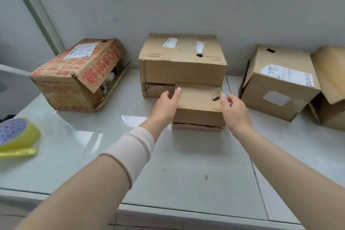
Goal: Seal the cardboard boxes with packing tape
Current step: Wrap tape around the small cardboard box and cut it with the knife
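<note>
Tape roll (18,134): near left on the table (186,173), cut off by the frame edge, loose end lying flat. Left hand (166,105): fingers straight, laid against the small box (199,102) at its left top edge, not clenched. Right hand (236,112): fingers loosely bent at the box's right side; contact cannot be made out. Behind, touching: larger box (183,61). Left: red-printed box (74,73), flaps unsealed. Right: brown box (278,87); the outermost box (330,87) is cropped.

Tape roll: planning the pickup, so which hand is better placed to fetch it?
Left. The tape roll lies far left on the table, on the side of the left hand; the right hand, right of the small box, would have to reach across both.
</note>
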A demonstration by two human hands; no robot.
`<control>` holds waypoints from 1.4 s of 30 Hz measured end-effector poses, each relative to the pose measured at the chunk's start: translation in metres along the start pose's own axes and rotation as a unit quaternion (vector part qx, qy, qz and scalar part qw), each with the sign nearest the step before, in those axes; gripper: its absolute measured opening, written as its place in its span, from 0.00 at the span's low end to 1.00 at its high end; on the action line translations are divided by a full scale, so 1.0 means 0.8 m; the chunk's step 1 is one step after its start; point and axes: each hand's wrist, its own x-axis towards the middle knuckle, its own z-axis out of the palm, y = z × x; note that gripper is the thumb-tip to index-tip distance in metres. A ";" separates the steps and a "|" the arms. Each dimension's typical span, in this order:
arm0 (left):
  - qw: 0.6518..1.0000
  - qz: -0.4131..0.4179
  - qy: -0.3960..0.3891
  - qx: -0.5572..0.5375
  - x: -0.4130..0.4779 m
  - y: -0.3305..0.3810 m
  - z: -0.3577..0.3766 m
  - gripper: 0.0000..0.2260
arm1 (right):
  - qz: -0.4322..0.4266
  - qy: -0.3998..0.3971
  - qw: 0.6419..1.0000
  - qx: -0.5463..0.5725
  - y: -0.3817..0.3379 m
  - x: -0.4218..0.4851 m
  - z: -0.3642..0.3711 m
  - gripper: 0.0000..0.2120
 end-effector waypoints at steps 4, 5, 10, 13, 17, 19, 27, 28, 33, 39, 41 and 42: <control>0.997 -0.045 -0.042 -0.051 0.008 -0.012 0.009 0.27 | 0.041 -0.070 0.993 0.082 0.007 0.002 0.011 0.23; 0.996 -0.048 -0.045 -0.059 0.007 -0.014 0.011 0.26 | 0.044 -0.076 0.990 0.108 0.010 0.002 0.013 0.21; 0.992 -0.061 -0.035 -0.101 -0.016 -0.014 0.011 0.22 | 0.035 -0.096 0.979 0.174 0.004 -0.019 0.003 0.15; 0.984 -0.076 -0.044 -0.157 -0.053 -0.015 0.001 0.20 | 0.024 -0.105 0.976 0.188 0.000 -0.049 -0.006 0.16; 0.973 -0.100 -0.056 -0.202 -0.114 -0.018 -0.019 0.23 | 0.024 -0.113 0.971 0.210 -0.004 -0.097 -0.025 0.19; 0.968 -0.105 -0.051 -0.222 -0.147 -0.022 -0.026 0.26 | 0.033 -0.116 0.966 0.229 -0.008 -0.125 -0.035 0.21; 0.933 -0.111 -0.021 -0.340 -0.259 -0.035 -0.030 0.29 | 0.141 -0.104 0.908 0.379 -0.010 -0.244 -0.058 0.39; 0.929 -0.112 -0.021 -0.353 -0.270 -0.035 -0.028 0.28 | 0.148 -0.115 0.901 0.390 -0.012 -0.257 -0.058 0.40; 0.924 -0.097 -0.030 -0.367 -0.323 -0.043 -0.021 0.27 | 0.141 -0.139 0.877 0.438 -0.013 -0.302 -0.058 0.45; 0.945 -0.089 -0.051 -0.311 -0.354 -0.065 -0.043 0.27 | 0.136 -0.162 0.865 0.454 -0.016 -0.321 -0.061 0.28; 0.957 -0.082 -0.051 -0.275 -0.353 -0.075 -0.056 0.25 | 0.145 -0.159 0.880 0.423 -0.018 -0.324 -0.065 0.28; 0.959 -0.071 -0.047 -0.269 -0.352 -0.079 -0.062 0.24 | 0.145 -0.155 0.890 0.405 -0.019 -0.326 -0.066 0.29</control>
